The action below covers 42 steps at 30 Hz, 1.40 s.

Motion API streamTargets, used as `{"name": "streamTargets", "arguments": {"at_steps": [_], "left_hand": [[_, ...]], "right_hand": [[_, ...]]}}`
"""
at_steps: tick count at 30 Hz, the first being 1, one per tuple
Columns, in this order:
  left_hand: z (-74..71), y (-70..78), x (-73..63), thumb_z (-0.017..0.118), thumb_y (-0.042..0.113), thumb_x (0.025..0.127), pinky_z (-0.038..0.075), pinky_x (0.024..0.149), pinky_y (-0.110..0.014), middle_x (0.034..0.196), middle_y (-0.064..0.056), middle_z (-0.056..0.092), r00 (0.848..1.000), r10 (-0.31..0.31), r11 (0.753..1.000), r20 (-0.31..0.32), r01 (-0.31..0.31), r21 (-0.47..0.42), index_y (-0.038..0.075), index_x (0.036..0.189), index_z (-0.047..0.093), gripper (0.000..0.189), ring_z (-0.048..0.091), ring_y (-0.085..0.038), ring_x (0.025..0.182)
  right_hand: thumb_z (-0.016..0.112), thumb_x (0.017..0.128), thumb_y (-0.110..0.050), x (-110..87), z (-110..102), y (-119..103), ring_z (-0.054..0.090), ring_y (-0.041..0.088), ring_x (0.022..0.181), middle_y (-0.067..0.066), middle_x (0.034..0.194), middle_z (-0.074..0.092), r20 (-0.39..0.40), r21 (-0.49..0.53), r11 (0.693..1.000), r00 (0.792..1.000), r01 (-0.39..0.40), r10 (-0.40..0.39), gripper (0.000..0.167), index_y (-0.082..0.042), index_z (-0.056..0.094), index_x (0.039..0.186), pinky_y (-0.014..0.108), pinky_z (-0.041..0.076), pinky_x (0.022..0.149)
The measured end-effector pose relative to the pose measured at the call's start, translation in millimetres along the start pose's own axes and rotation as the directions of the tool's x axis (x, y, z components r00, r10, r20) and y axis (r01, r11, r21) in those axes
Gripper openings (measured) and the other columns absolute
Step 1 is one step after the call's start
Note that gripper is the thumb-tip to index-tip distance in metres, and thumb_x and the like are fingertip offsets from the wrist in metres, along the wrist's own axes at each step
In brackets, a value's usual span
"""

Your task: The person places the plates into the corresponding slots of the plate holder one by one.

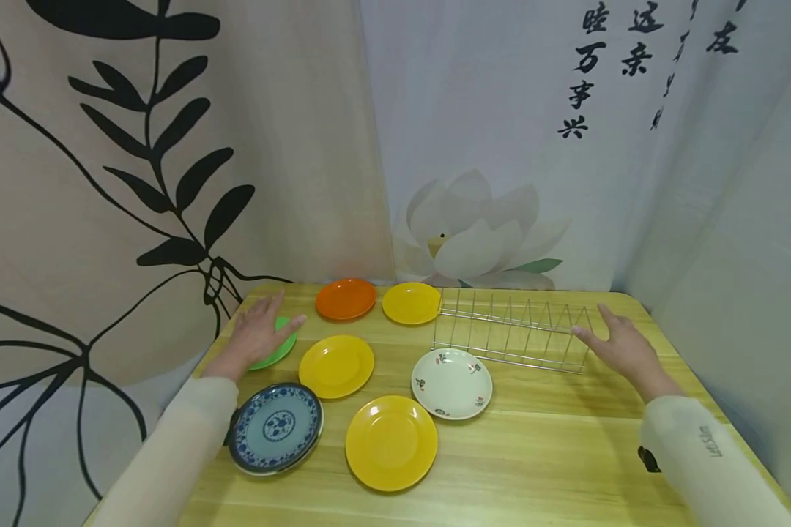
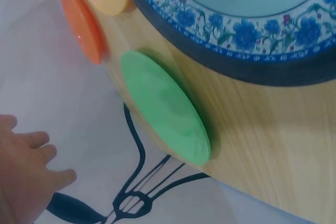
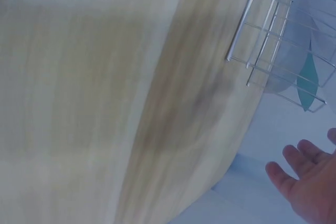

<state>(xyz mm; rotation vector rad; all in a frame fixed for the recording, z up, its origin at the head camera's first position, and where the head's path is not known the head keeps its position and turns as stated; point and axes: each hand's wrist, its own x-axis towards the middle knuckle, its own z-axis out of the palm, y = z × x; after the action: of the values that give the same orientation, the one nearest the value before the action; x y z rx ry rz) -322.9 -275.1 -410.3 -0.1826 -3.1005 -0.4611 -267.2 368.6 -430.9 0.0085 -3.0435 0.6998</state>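
Over the small green plate [image 1: 278, 350] at the table's left edge hovers my left hand [image 1: 258, 331], its fingers spread and holding nothing. In the left wrist view that green plate [image 2: 165, 108] lies apart from the fingers. My right hand [image 1: 626, 351] hangs beside the right end of a metal wire rack [image 1: 510, 333], fingers extended and nothing held. The right wrist view shows the rack's wires [image 3: 273, 35] a little away from the fingertips. Nearest the left forearm is a blue-patterned plate [image 1: 278, 428], stacked on another plate whose rim peeks out below.
An orange plate [image 1: 346, 299] and a yellow plate [image 1: 411, 303] lie along the back edge. Two more yellow plates, one mid-table [image 1: 336, 367] and one in front [image 1: 392, 443], lie near a white flower-patterned plate [image 1: 452, 383]. A printed curtain [image 1: 290, 146] hangs behind the wooden table [image 1: 534, 454].
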Motion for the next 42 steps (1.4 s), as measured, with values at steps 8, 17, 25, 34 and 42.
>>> {"name": "streamTargets", "arguments": {"at_steps": [8,17,25,34,42], "left_hand": [[5.4,3.5,-7.5,0.029,0.072,0.096,0.0,0.113,-0.068,0.159,-0.032,0.01,0.999,0.043,0.998,-0.002,-0.043,-0.041,0.005,0.159,0.008,0.094,0.01,-0.051,0.144],[9.3,1.3,-20.3,0.029,0.071,0.097,0.0,0.115,-0.066,0.161,-0.026,0.01,0.998,0.058,0.995,0.009,-0.057,-0.076,0.01,0.16,0.004,0.092,0.007,-0.046,0.146],[15.7,1.8,-27.0,0.027,0.076,0.094,0.005,0.116,-0.065,0.162,-0.024,0.008,0.999,0.048,0.989,0.023,-0.044,-0.139,0.009,0.16,0.008,0.096,0.008,-0.045,0.147],[21.1,9.3,-35.1,0.027,0.071,0.097,0.009,0.115,-0.065,0.163,-0.02,0.01,0.998,0.056,0.969,0.037,-0.045,-0.244,0.012,0.161,0.008,0.089,0.01,-0.045,0.147],[16.3,2.8,-48.5,0.027,0.068,0.099,0.015,0.113,-0.068,0.162,-0.021,0.017,0.997,0.008,0.912,0.078,0.025,-0.41,0.017,0.161,0.01,0.082,0.015,-0.046,0.145]], "right_hand": [[0.038,0.1,-0.062,0.1,10,0,0.04,0.06,0.123,0.045,0.146,0.023,-0.03,0.081,0.997,0.999,-0.01,0.013,0.094,0.004,0.0,0.156,0.074,0.038,0.092],[0.038,0.101,-0.06,-0.7,18,-6,0.044,0.06,0.118,0.04,0.14,0.039,-0.04,0.162,0.986,0.998,-0.041,0.048,0.087,-0.001,0.007,0.158,0.071,0.04,0.09],[0.037,0.102,-0.059,-0.3,24,-8,0.047,0.057,0.115,0.037,0.137,0.044,-0.063,0.187,0.981,0.996,-0.049,0.061,0.083,-0.002,0.016,0.157,0.068,0.043,0.087],[0.036,0.103,-0.058,-4.0,24,-7,0.049,0.055,0.112,0.038,0.135,0.044,-0.07,0.226,0.972,0.994,-0.071,0.089,0.081,-0.001,0.017,0.157,0.064,0.045,0.084],[0.036,0.102,-0.059,-2.2,26,-6,0.056,0.048,0.105,0.037,0.134,0.046,-0.057,0.244,0.967,0.994,-0.077,0.093,0.083,-0.002,0.014,0.158,0.058,0.049,0.078]]}}
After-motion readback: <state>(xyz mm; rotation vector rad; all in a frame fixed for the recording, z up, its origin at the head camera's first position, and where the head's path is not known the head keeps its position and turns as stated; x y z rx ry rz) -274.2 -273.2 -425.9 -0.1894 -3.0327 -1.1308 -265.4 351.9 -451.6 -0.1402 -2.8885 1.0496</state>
